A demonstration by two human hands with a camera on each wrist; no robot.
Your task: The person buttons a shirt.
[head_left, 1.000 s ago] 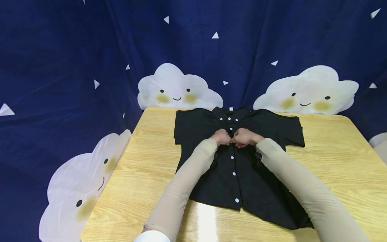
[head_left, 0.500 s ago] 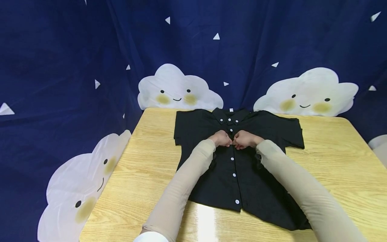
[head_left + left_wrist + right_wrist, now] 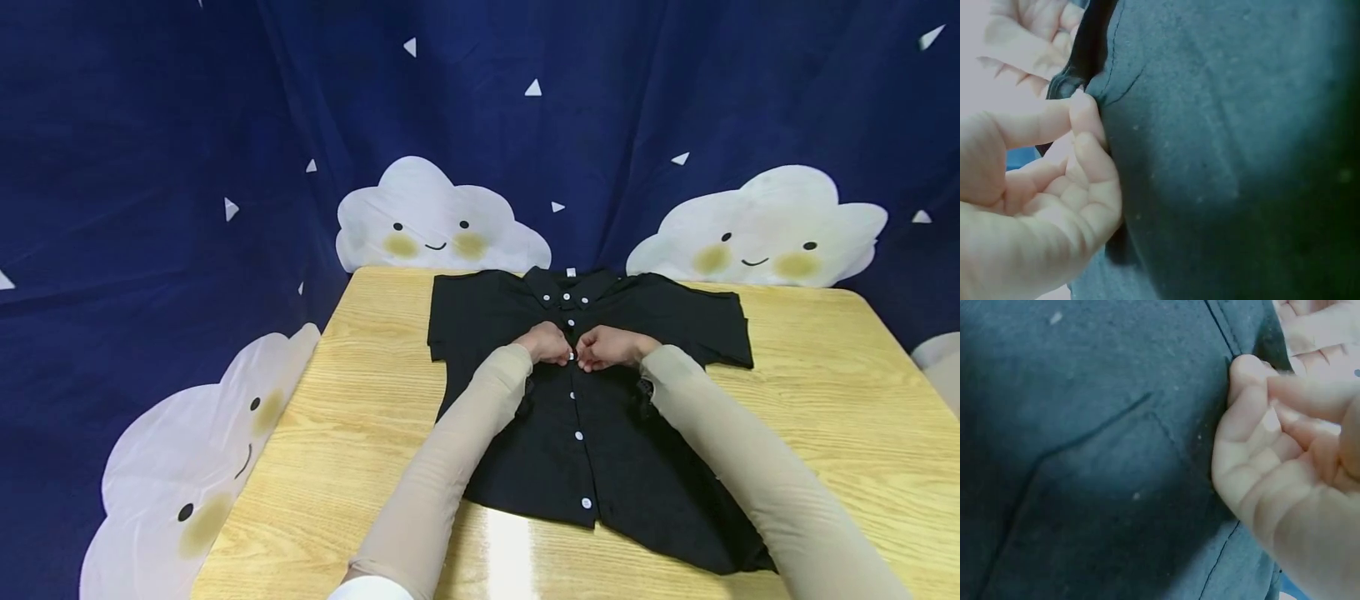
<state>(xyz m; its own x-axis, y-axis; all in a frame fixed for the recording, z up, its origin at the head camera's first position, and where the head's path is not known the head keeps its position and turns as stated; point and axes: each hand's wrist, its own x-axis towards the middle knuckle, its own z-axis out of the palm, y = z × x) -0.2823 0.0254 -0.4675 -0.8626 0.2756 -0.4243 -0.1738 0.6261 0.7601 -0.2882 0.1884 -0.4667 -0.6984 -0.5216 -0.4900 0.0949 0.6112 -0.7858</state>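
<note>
A black short-sleeved button-up shirt [image 3: 517, 467] lies front up, collar at the far side. On its front strip, my left hand [image 3: 545, 342] pinches the cloth edge between thumb and index finger, beside a white button [image 3: 571, 357]. Just to the right, my right hand [image 3: 609, 347] pinches the facing edge of the opening. The left wrist view shows the thumb and finger on a folded, stitched edge, the other hand behind. In the right wrist view, the fingertips [image 3: 1249, 375] press together on the cloth; whether a button lies under them is hidden.
The wooden table [image 3: 375, 375] carries the shirt, with bare wood on both sides. More white buttons run down the front, the lowest button [image 3: 587, 503] near the hem. A dark blue curtain [image 3: 480, 83] with cloud prints hangs behind the table.
A narrow gap has opened between the fingertips, and a white button now shows there. The front edge has shifted slightly left, partly covering the button just below. Both hands keep their place.
</note>
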